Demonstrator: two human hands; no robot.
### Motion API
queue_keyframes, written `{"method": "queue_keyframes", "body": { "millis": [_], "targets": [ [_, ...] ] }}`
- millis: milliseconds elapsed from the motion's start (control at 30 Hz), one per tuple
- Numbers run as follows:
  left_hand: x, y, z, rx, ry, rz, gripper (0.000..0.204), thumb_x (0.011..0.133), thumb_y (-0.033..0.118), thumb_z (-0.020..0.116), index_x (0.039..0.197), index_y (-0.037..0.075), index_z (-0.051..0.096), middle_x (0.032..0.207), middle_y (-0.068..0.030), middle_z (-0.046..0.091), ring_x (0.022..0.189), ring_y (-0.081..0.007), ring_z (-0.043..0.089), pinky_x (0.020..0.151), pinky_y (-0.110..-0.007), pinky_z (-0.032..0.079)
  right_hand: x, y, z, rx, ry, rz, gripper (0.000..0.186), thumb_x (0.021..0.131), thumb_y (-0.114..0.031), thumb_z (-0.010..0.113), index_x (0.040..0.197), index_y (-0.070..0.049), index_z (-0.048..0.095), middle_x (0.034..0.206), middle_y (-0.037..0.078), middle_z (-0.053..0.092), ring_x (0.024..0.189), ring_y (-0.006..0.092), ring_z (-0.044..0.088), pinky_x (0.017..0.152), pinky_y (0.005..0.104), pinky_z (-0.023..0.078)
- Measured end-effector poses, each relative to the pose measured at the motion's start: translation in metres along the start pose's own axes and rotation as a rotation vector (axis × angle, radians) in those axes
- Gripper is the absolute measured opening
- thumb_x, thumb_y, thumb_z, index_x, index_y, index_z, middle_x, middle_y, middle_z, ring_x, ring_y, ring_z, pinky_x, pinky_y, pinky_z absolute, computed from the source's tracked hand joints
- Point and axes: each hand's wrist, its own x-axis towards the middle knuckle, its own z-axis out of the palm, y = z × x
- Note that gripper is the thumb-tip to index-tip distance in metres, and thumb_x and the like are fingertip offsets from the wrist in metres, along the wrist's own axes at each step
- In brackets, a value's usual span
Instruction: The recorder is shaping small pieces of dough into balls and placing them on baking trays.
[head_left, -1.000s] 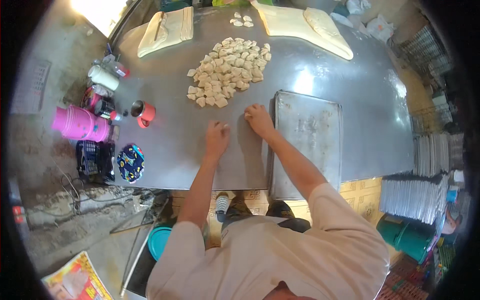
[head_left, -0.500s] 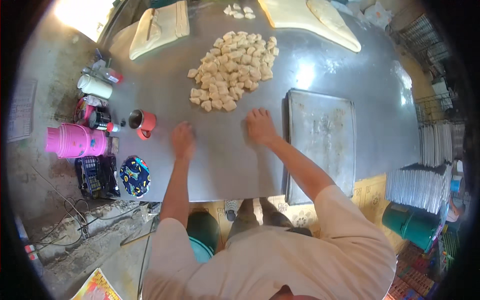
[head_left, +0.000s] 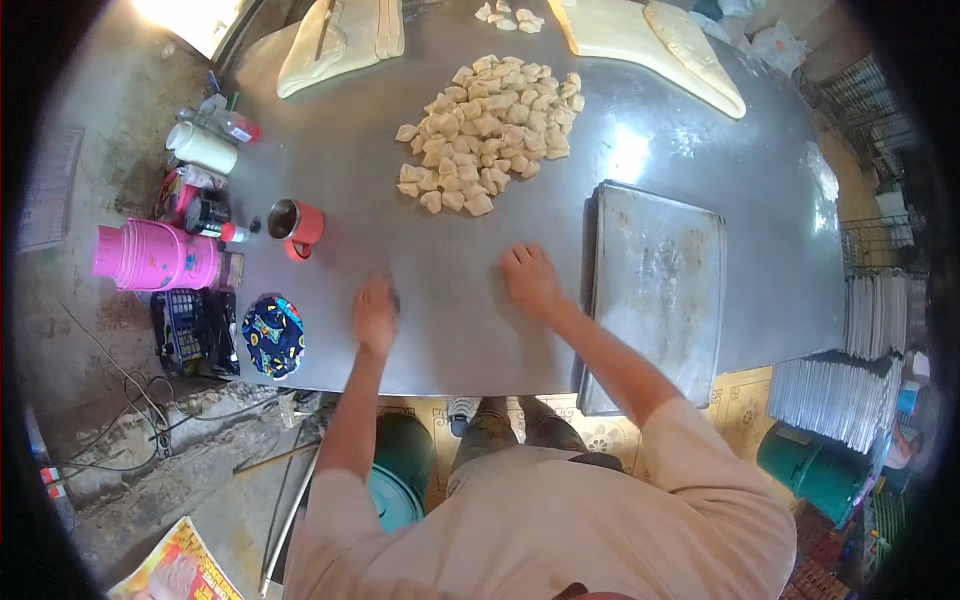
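A pile of several small pale dough pieces (head_left: 490, 135) lies on the steel table (head_left: 460, 340). Nearer me, both hands rest low on the metal with fingers curled. My left hand (head_left: 376, 310) is right of a red mug (head_left: 305, 230), with its fingertips and anything under them hidden. My right hand (head_left: 530, 275) is just left of stacked metal trays (head_left: 655, 300), its palm down; whatever it may hold is out of sight. Folded dough slabs (head_left: 335, 50) lie at the far left, and another dough slab (head_left: 640, 55) at the far right, with a few loose pieces between them.
Along the left edge stand a pink jug (head_left: 160, 255), bottles (head_left: 205, 150) and a patterned cloth item (head_left: 273, 335). Stacked trays (head_left: 835, 400) and green bins (head_left: 800, 470) are right of the table. A lidded bucket (head_left: 395, 480) is below. Another person (head_left: 895, 450) shows at far right.
My left hand has moved left and toward me, away from the dough pile. My right hand has also drawn back from the pile. The small pale bits seen at my fingertips earlier are out of sight.
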Motion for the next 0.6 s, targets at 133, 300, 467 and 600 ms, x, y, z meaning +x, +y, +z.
{"method": "queue_keyframes", "body": {
  "millis": [133,300,467,600],
  "targets": [
    [-0.022,0.02,0.013,-0.384,0.069,-0.11,0.017,0.089,0.012,0.049,0.103,0.006,0.058,0.097,-0.0149,0.059,0.09,-0.0294,0.056,0.082,-0.044,0.046,-0.005,-0.02,0.002,0.017,-0.044,0.06,0.014,0.078,-0.011,0.053,0.088,-0.005,0.058,0.093,0.015,0.057,0.093,0.0314,0.054,0.083,0.0423,0.043],
    [0.012,0.009,0.001,-0.042,-0.223,0.193,0.015,0.092,0.018,0.048,0.097,0.006,0.056,0.09,-0.0127,0.06,0.088,-0.0298,0.057,0.078,-0.045,0.047,0.025,-0.012,0.0,0.126,-0.057,-0.381,0.01,0.078,-0.01,0.054,0.085,-0.004,0.058,0.091,0.014,0.057,0.09,0.0313,0.055,0.081,0.0419,0.043],
    [-0.008,0.004,-0.001,0.071,-0.102,-0.119,0.013,0.087,0.013,0.05,0.096,0.007,0.058,0.089,-0.0121,0.061,0.089,-0.0303,0.058,0.08,-0.042,0.047,-0.008,-0.006,0.005,-0.189,-0.13,-0.102,0.014,0.08,-0.012,0.054,0.089,-0.004,0.059,0.086,0.012,0.055,0.091,0.0314,0.055,0.079,0.0422,0.043],
    [-0.012,0.031,-0.002,-0.048,-0.099,0.12,0.017,0.087,0.02,0.05,0.095,0.007,0.058,0.091,-0.0132,0.06,0.085,-0.0322,0.059,0.077,-0.044,0.05,-0.018,-0.024,0.02,-0.023,-0.039,-0.123,0.016,0.08,-0.011,0.053,0.092,-0.003,0.059,0.089,0.013,0.055,0.095,0.0319,0.054,0.082,0.0427,0.044]
  ]
}}
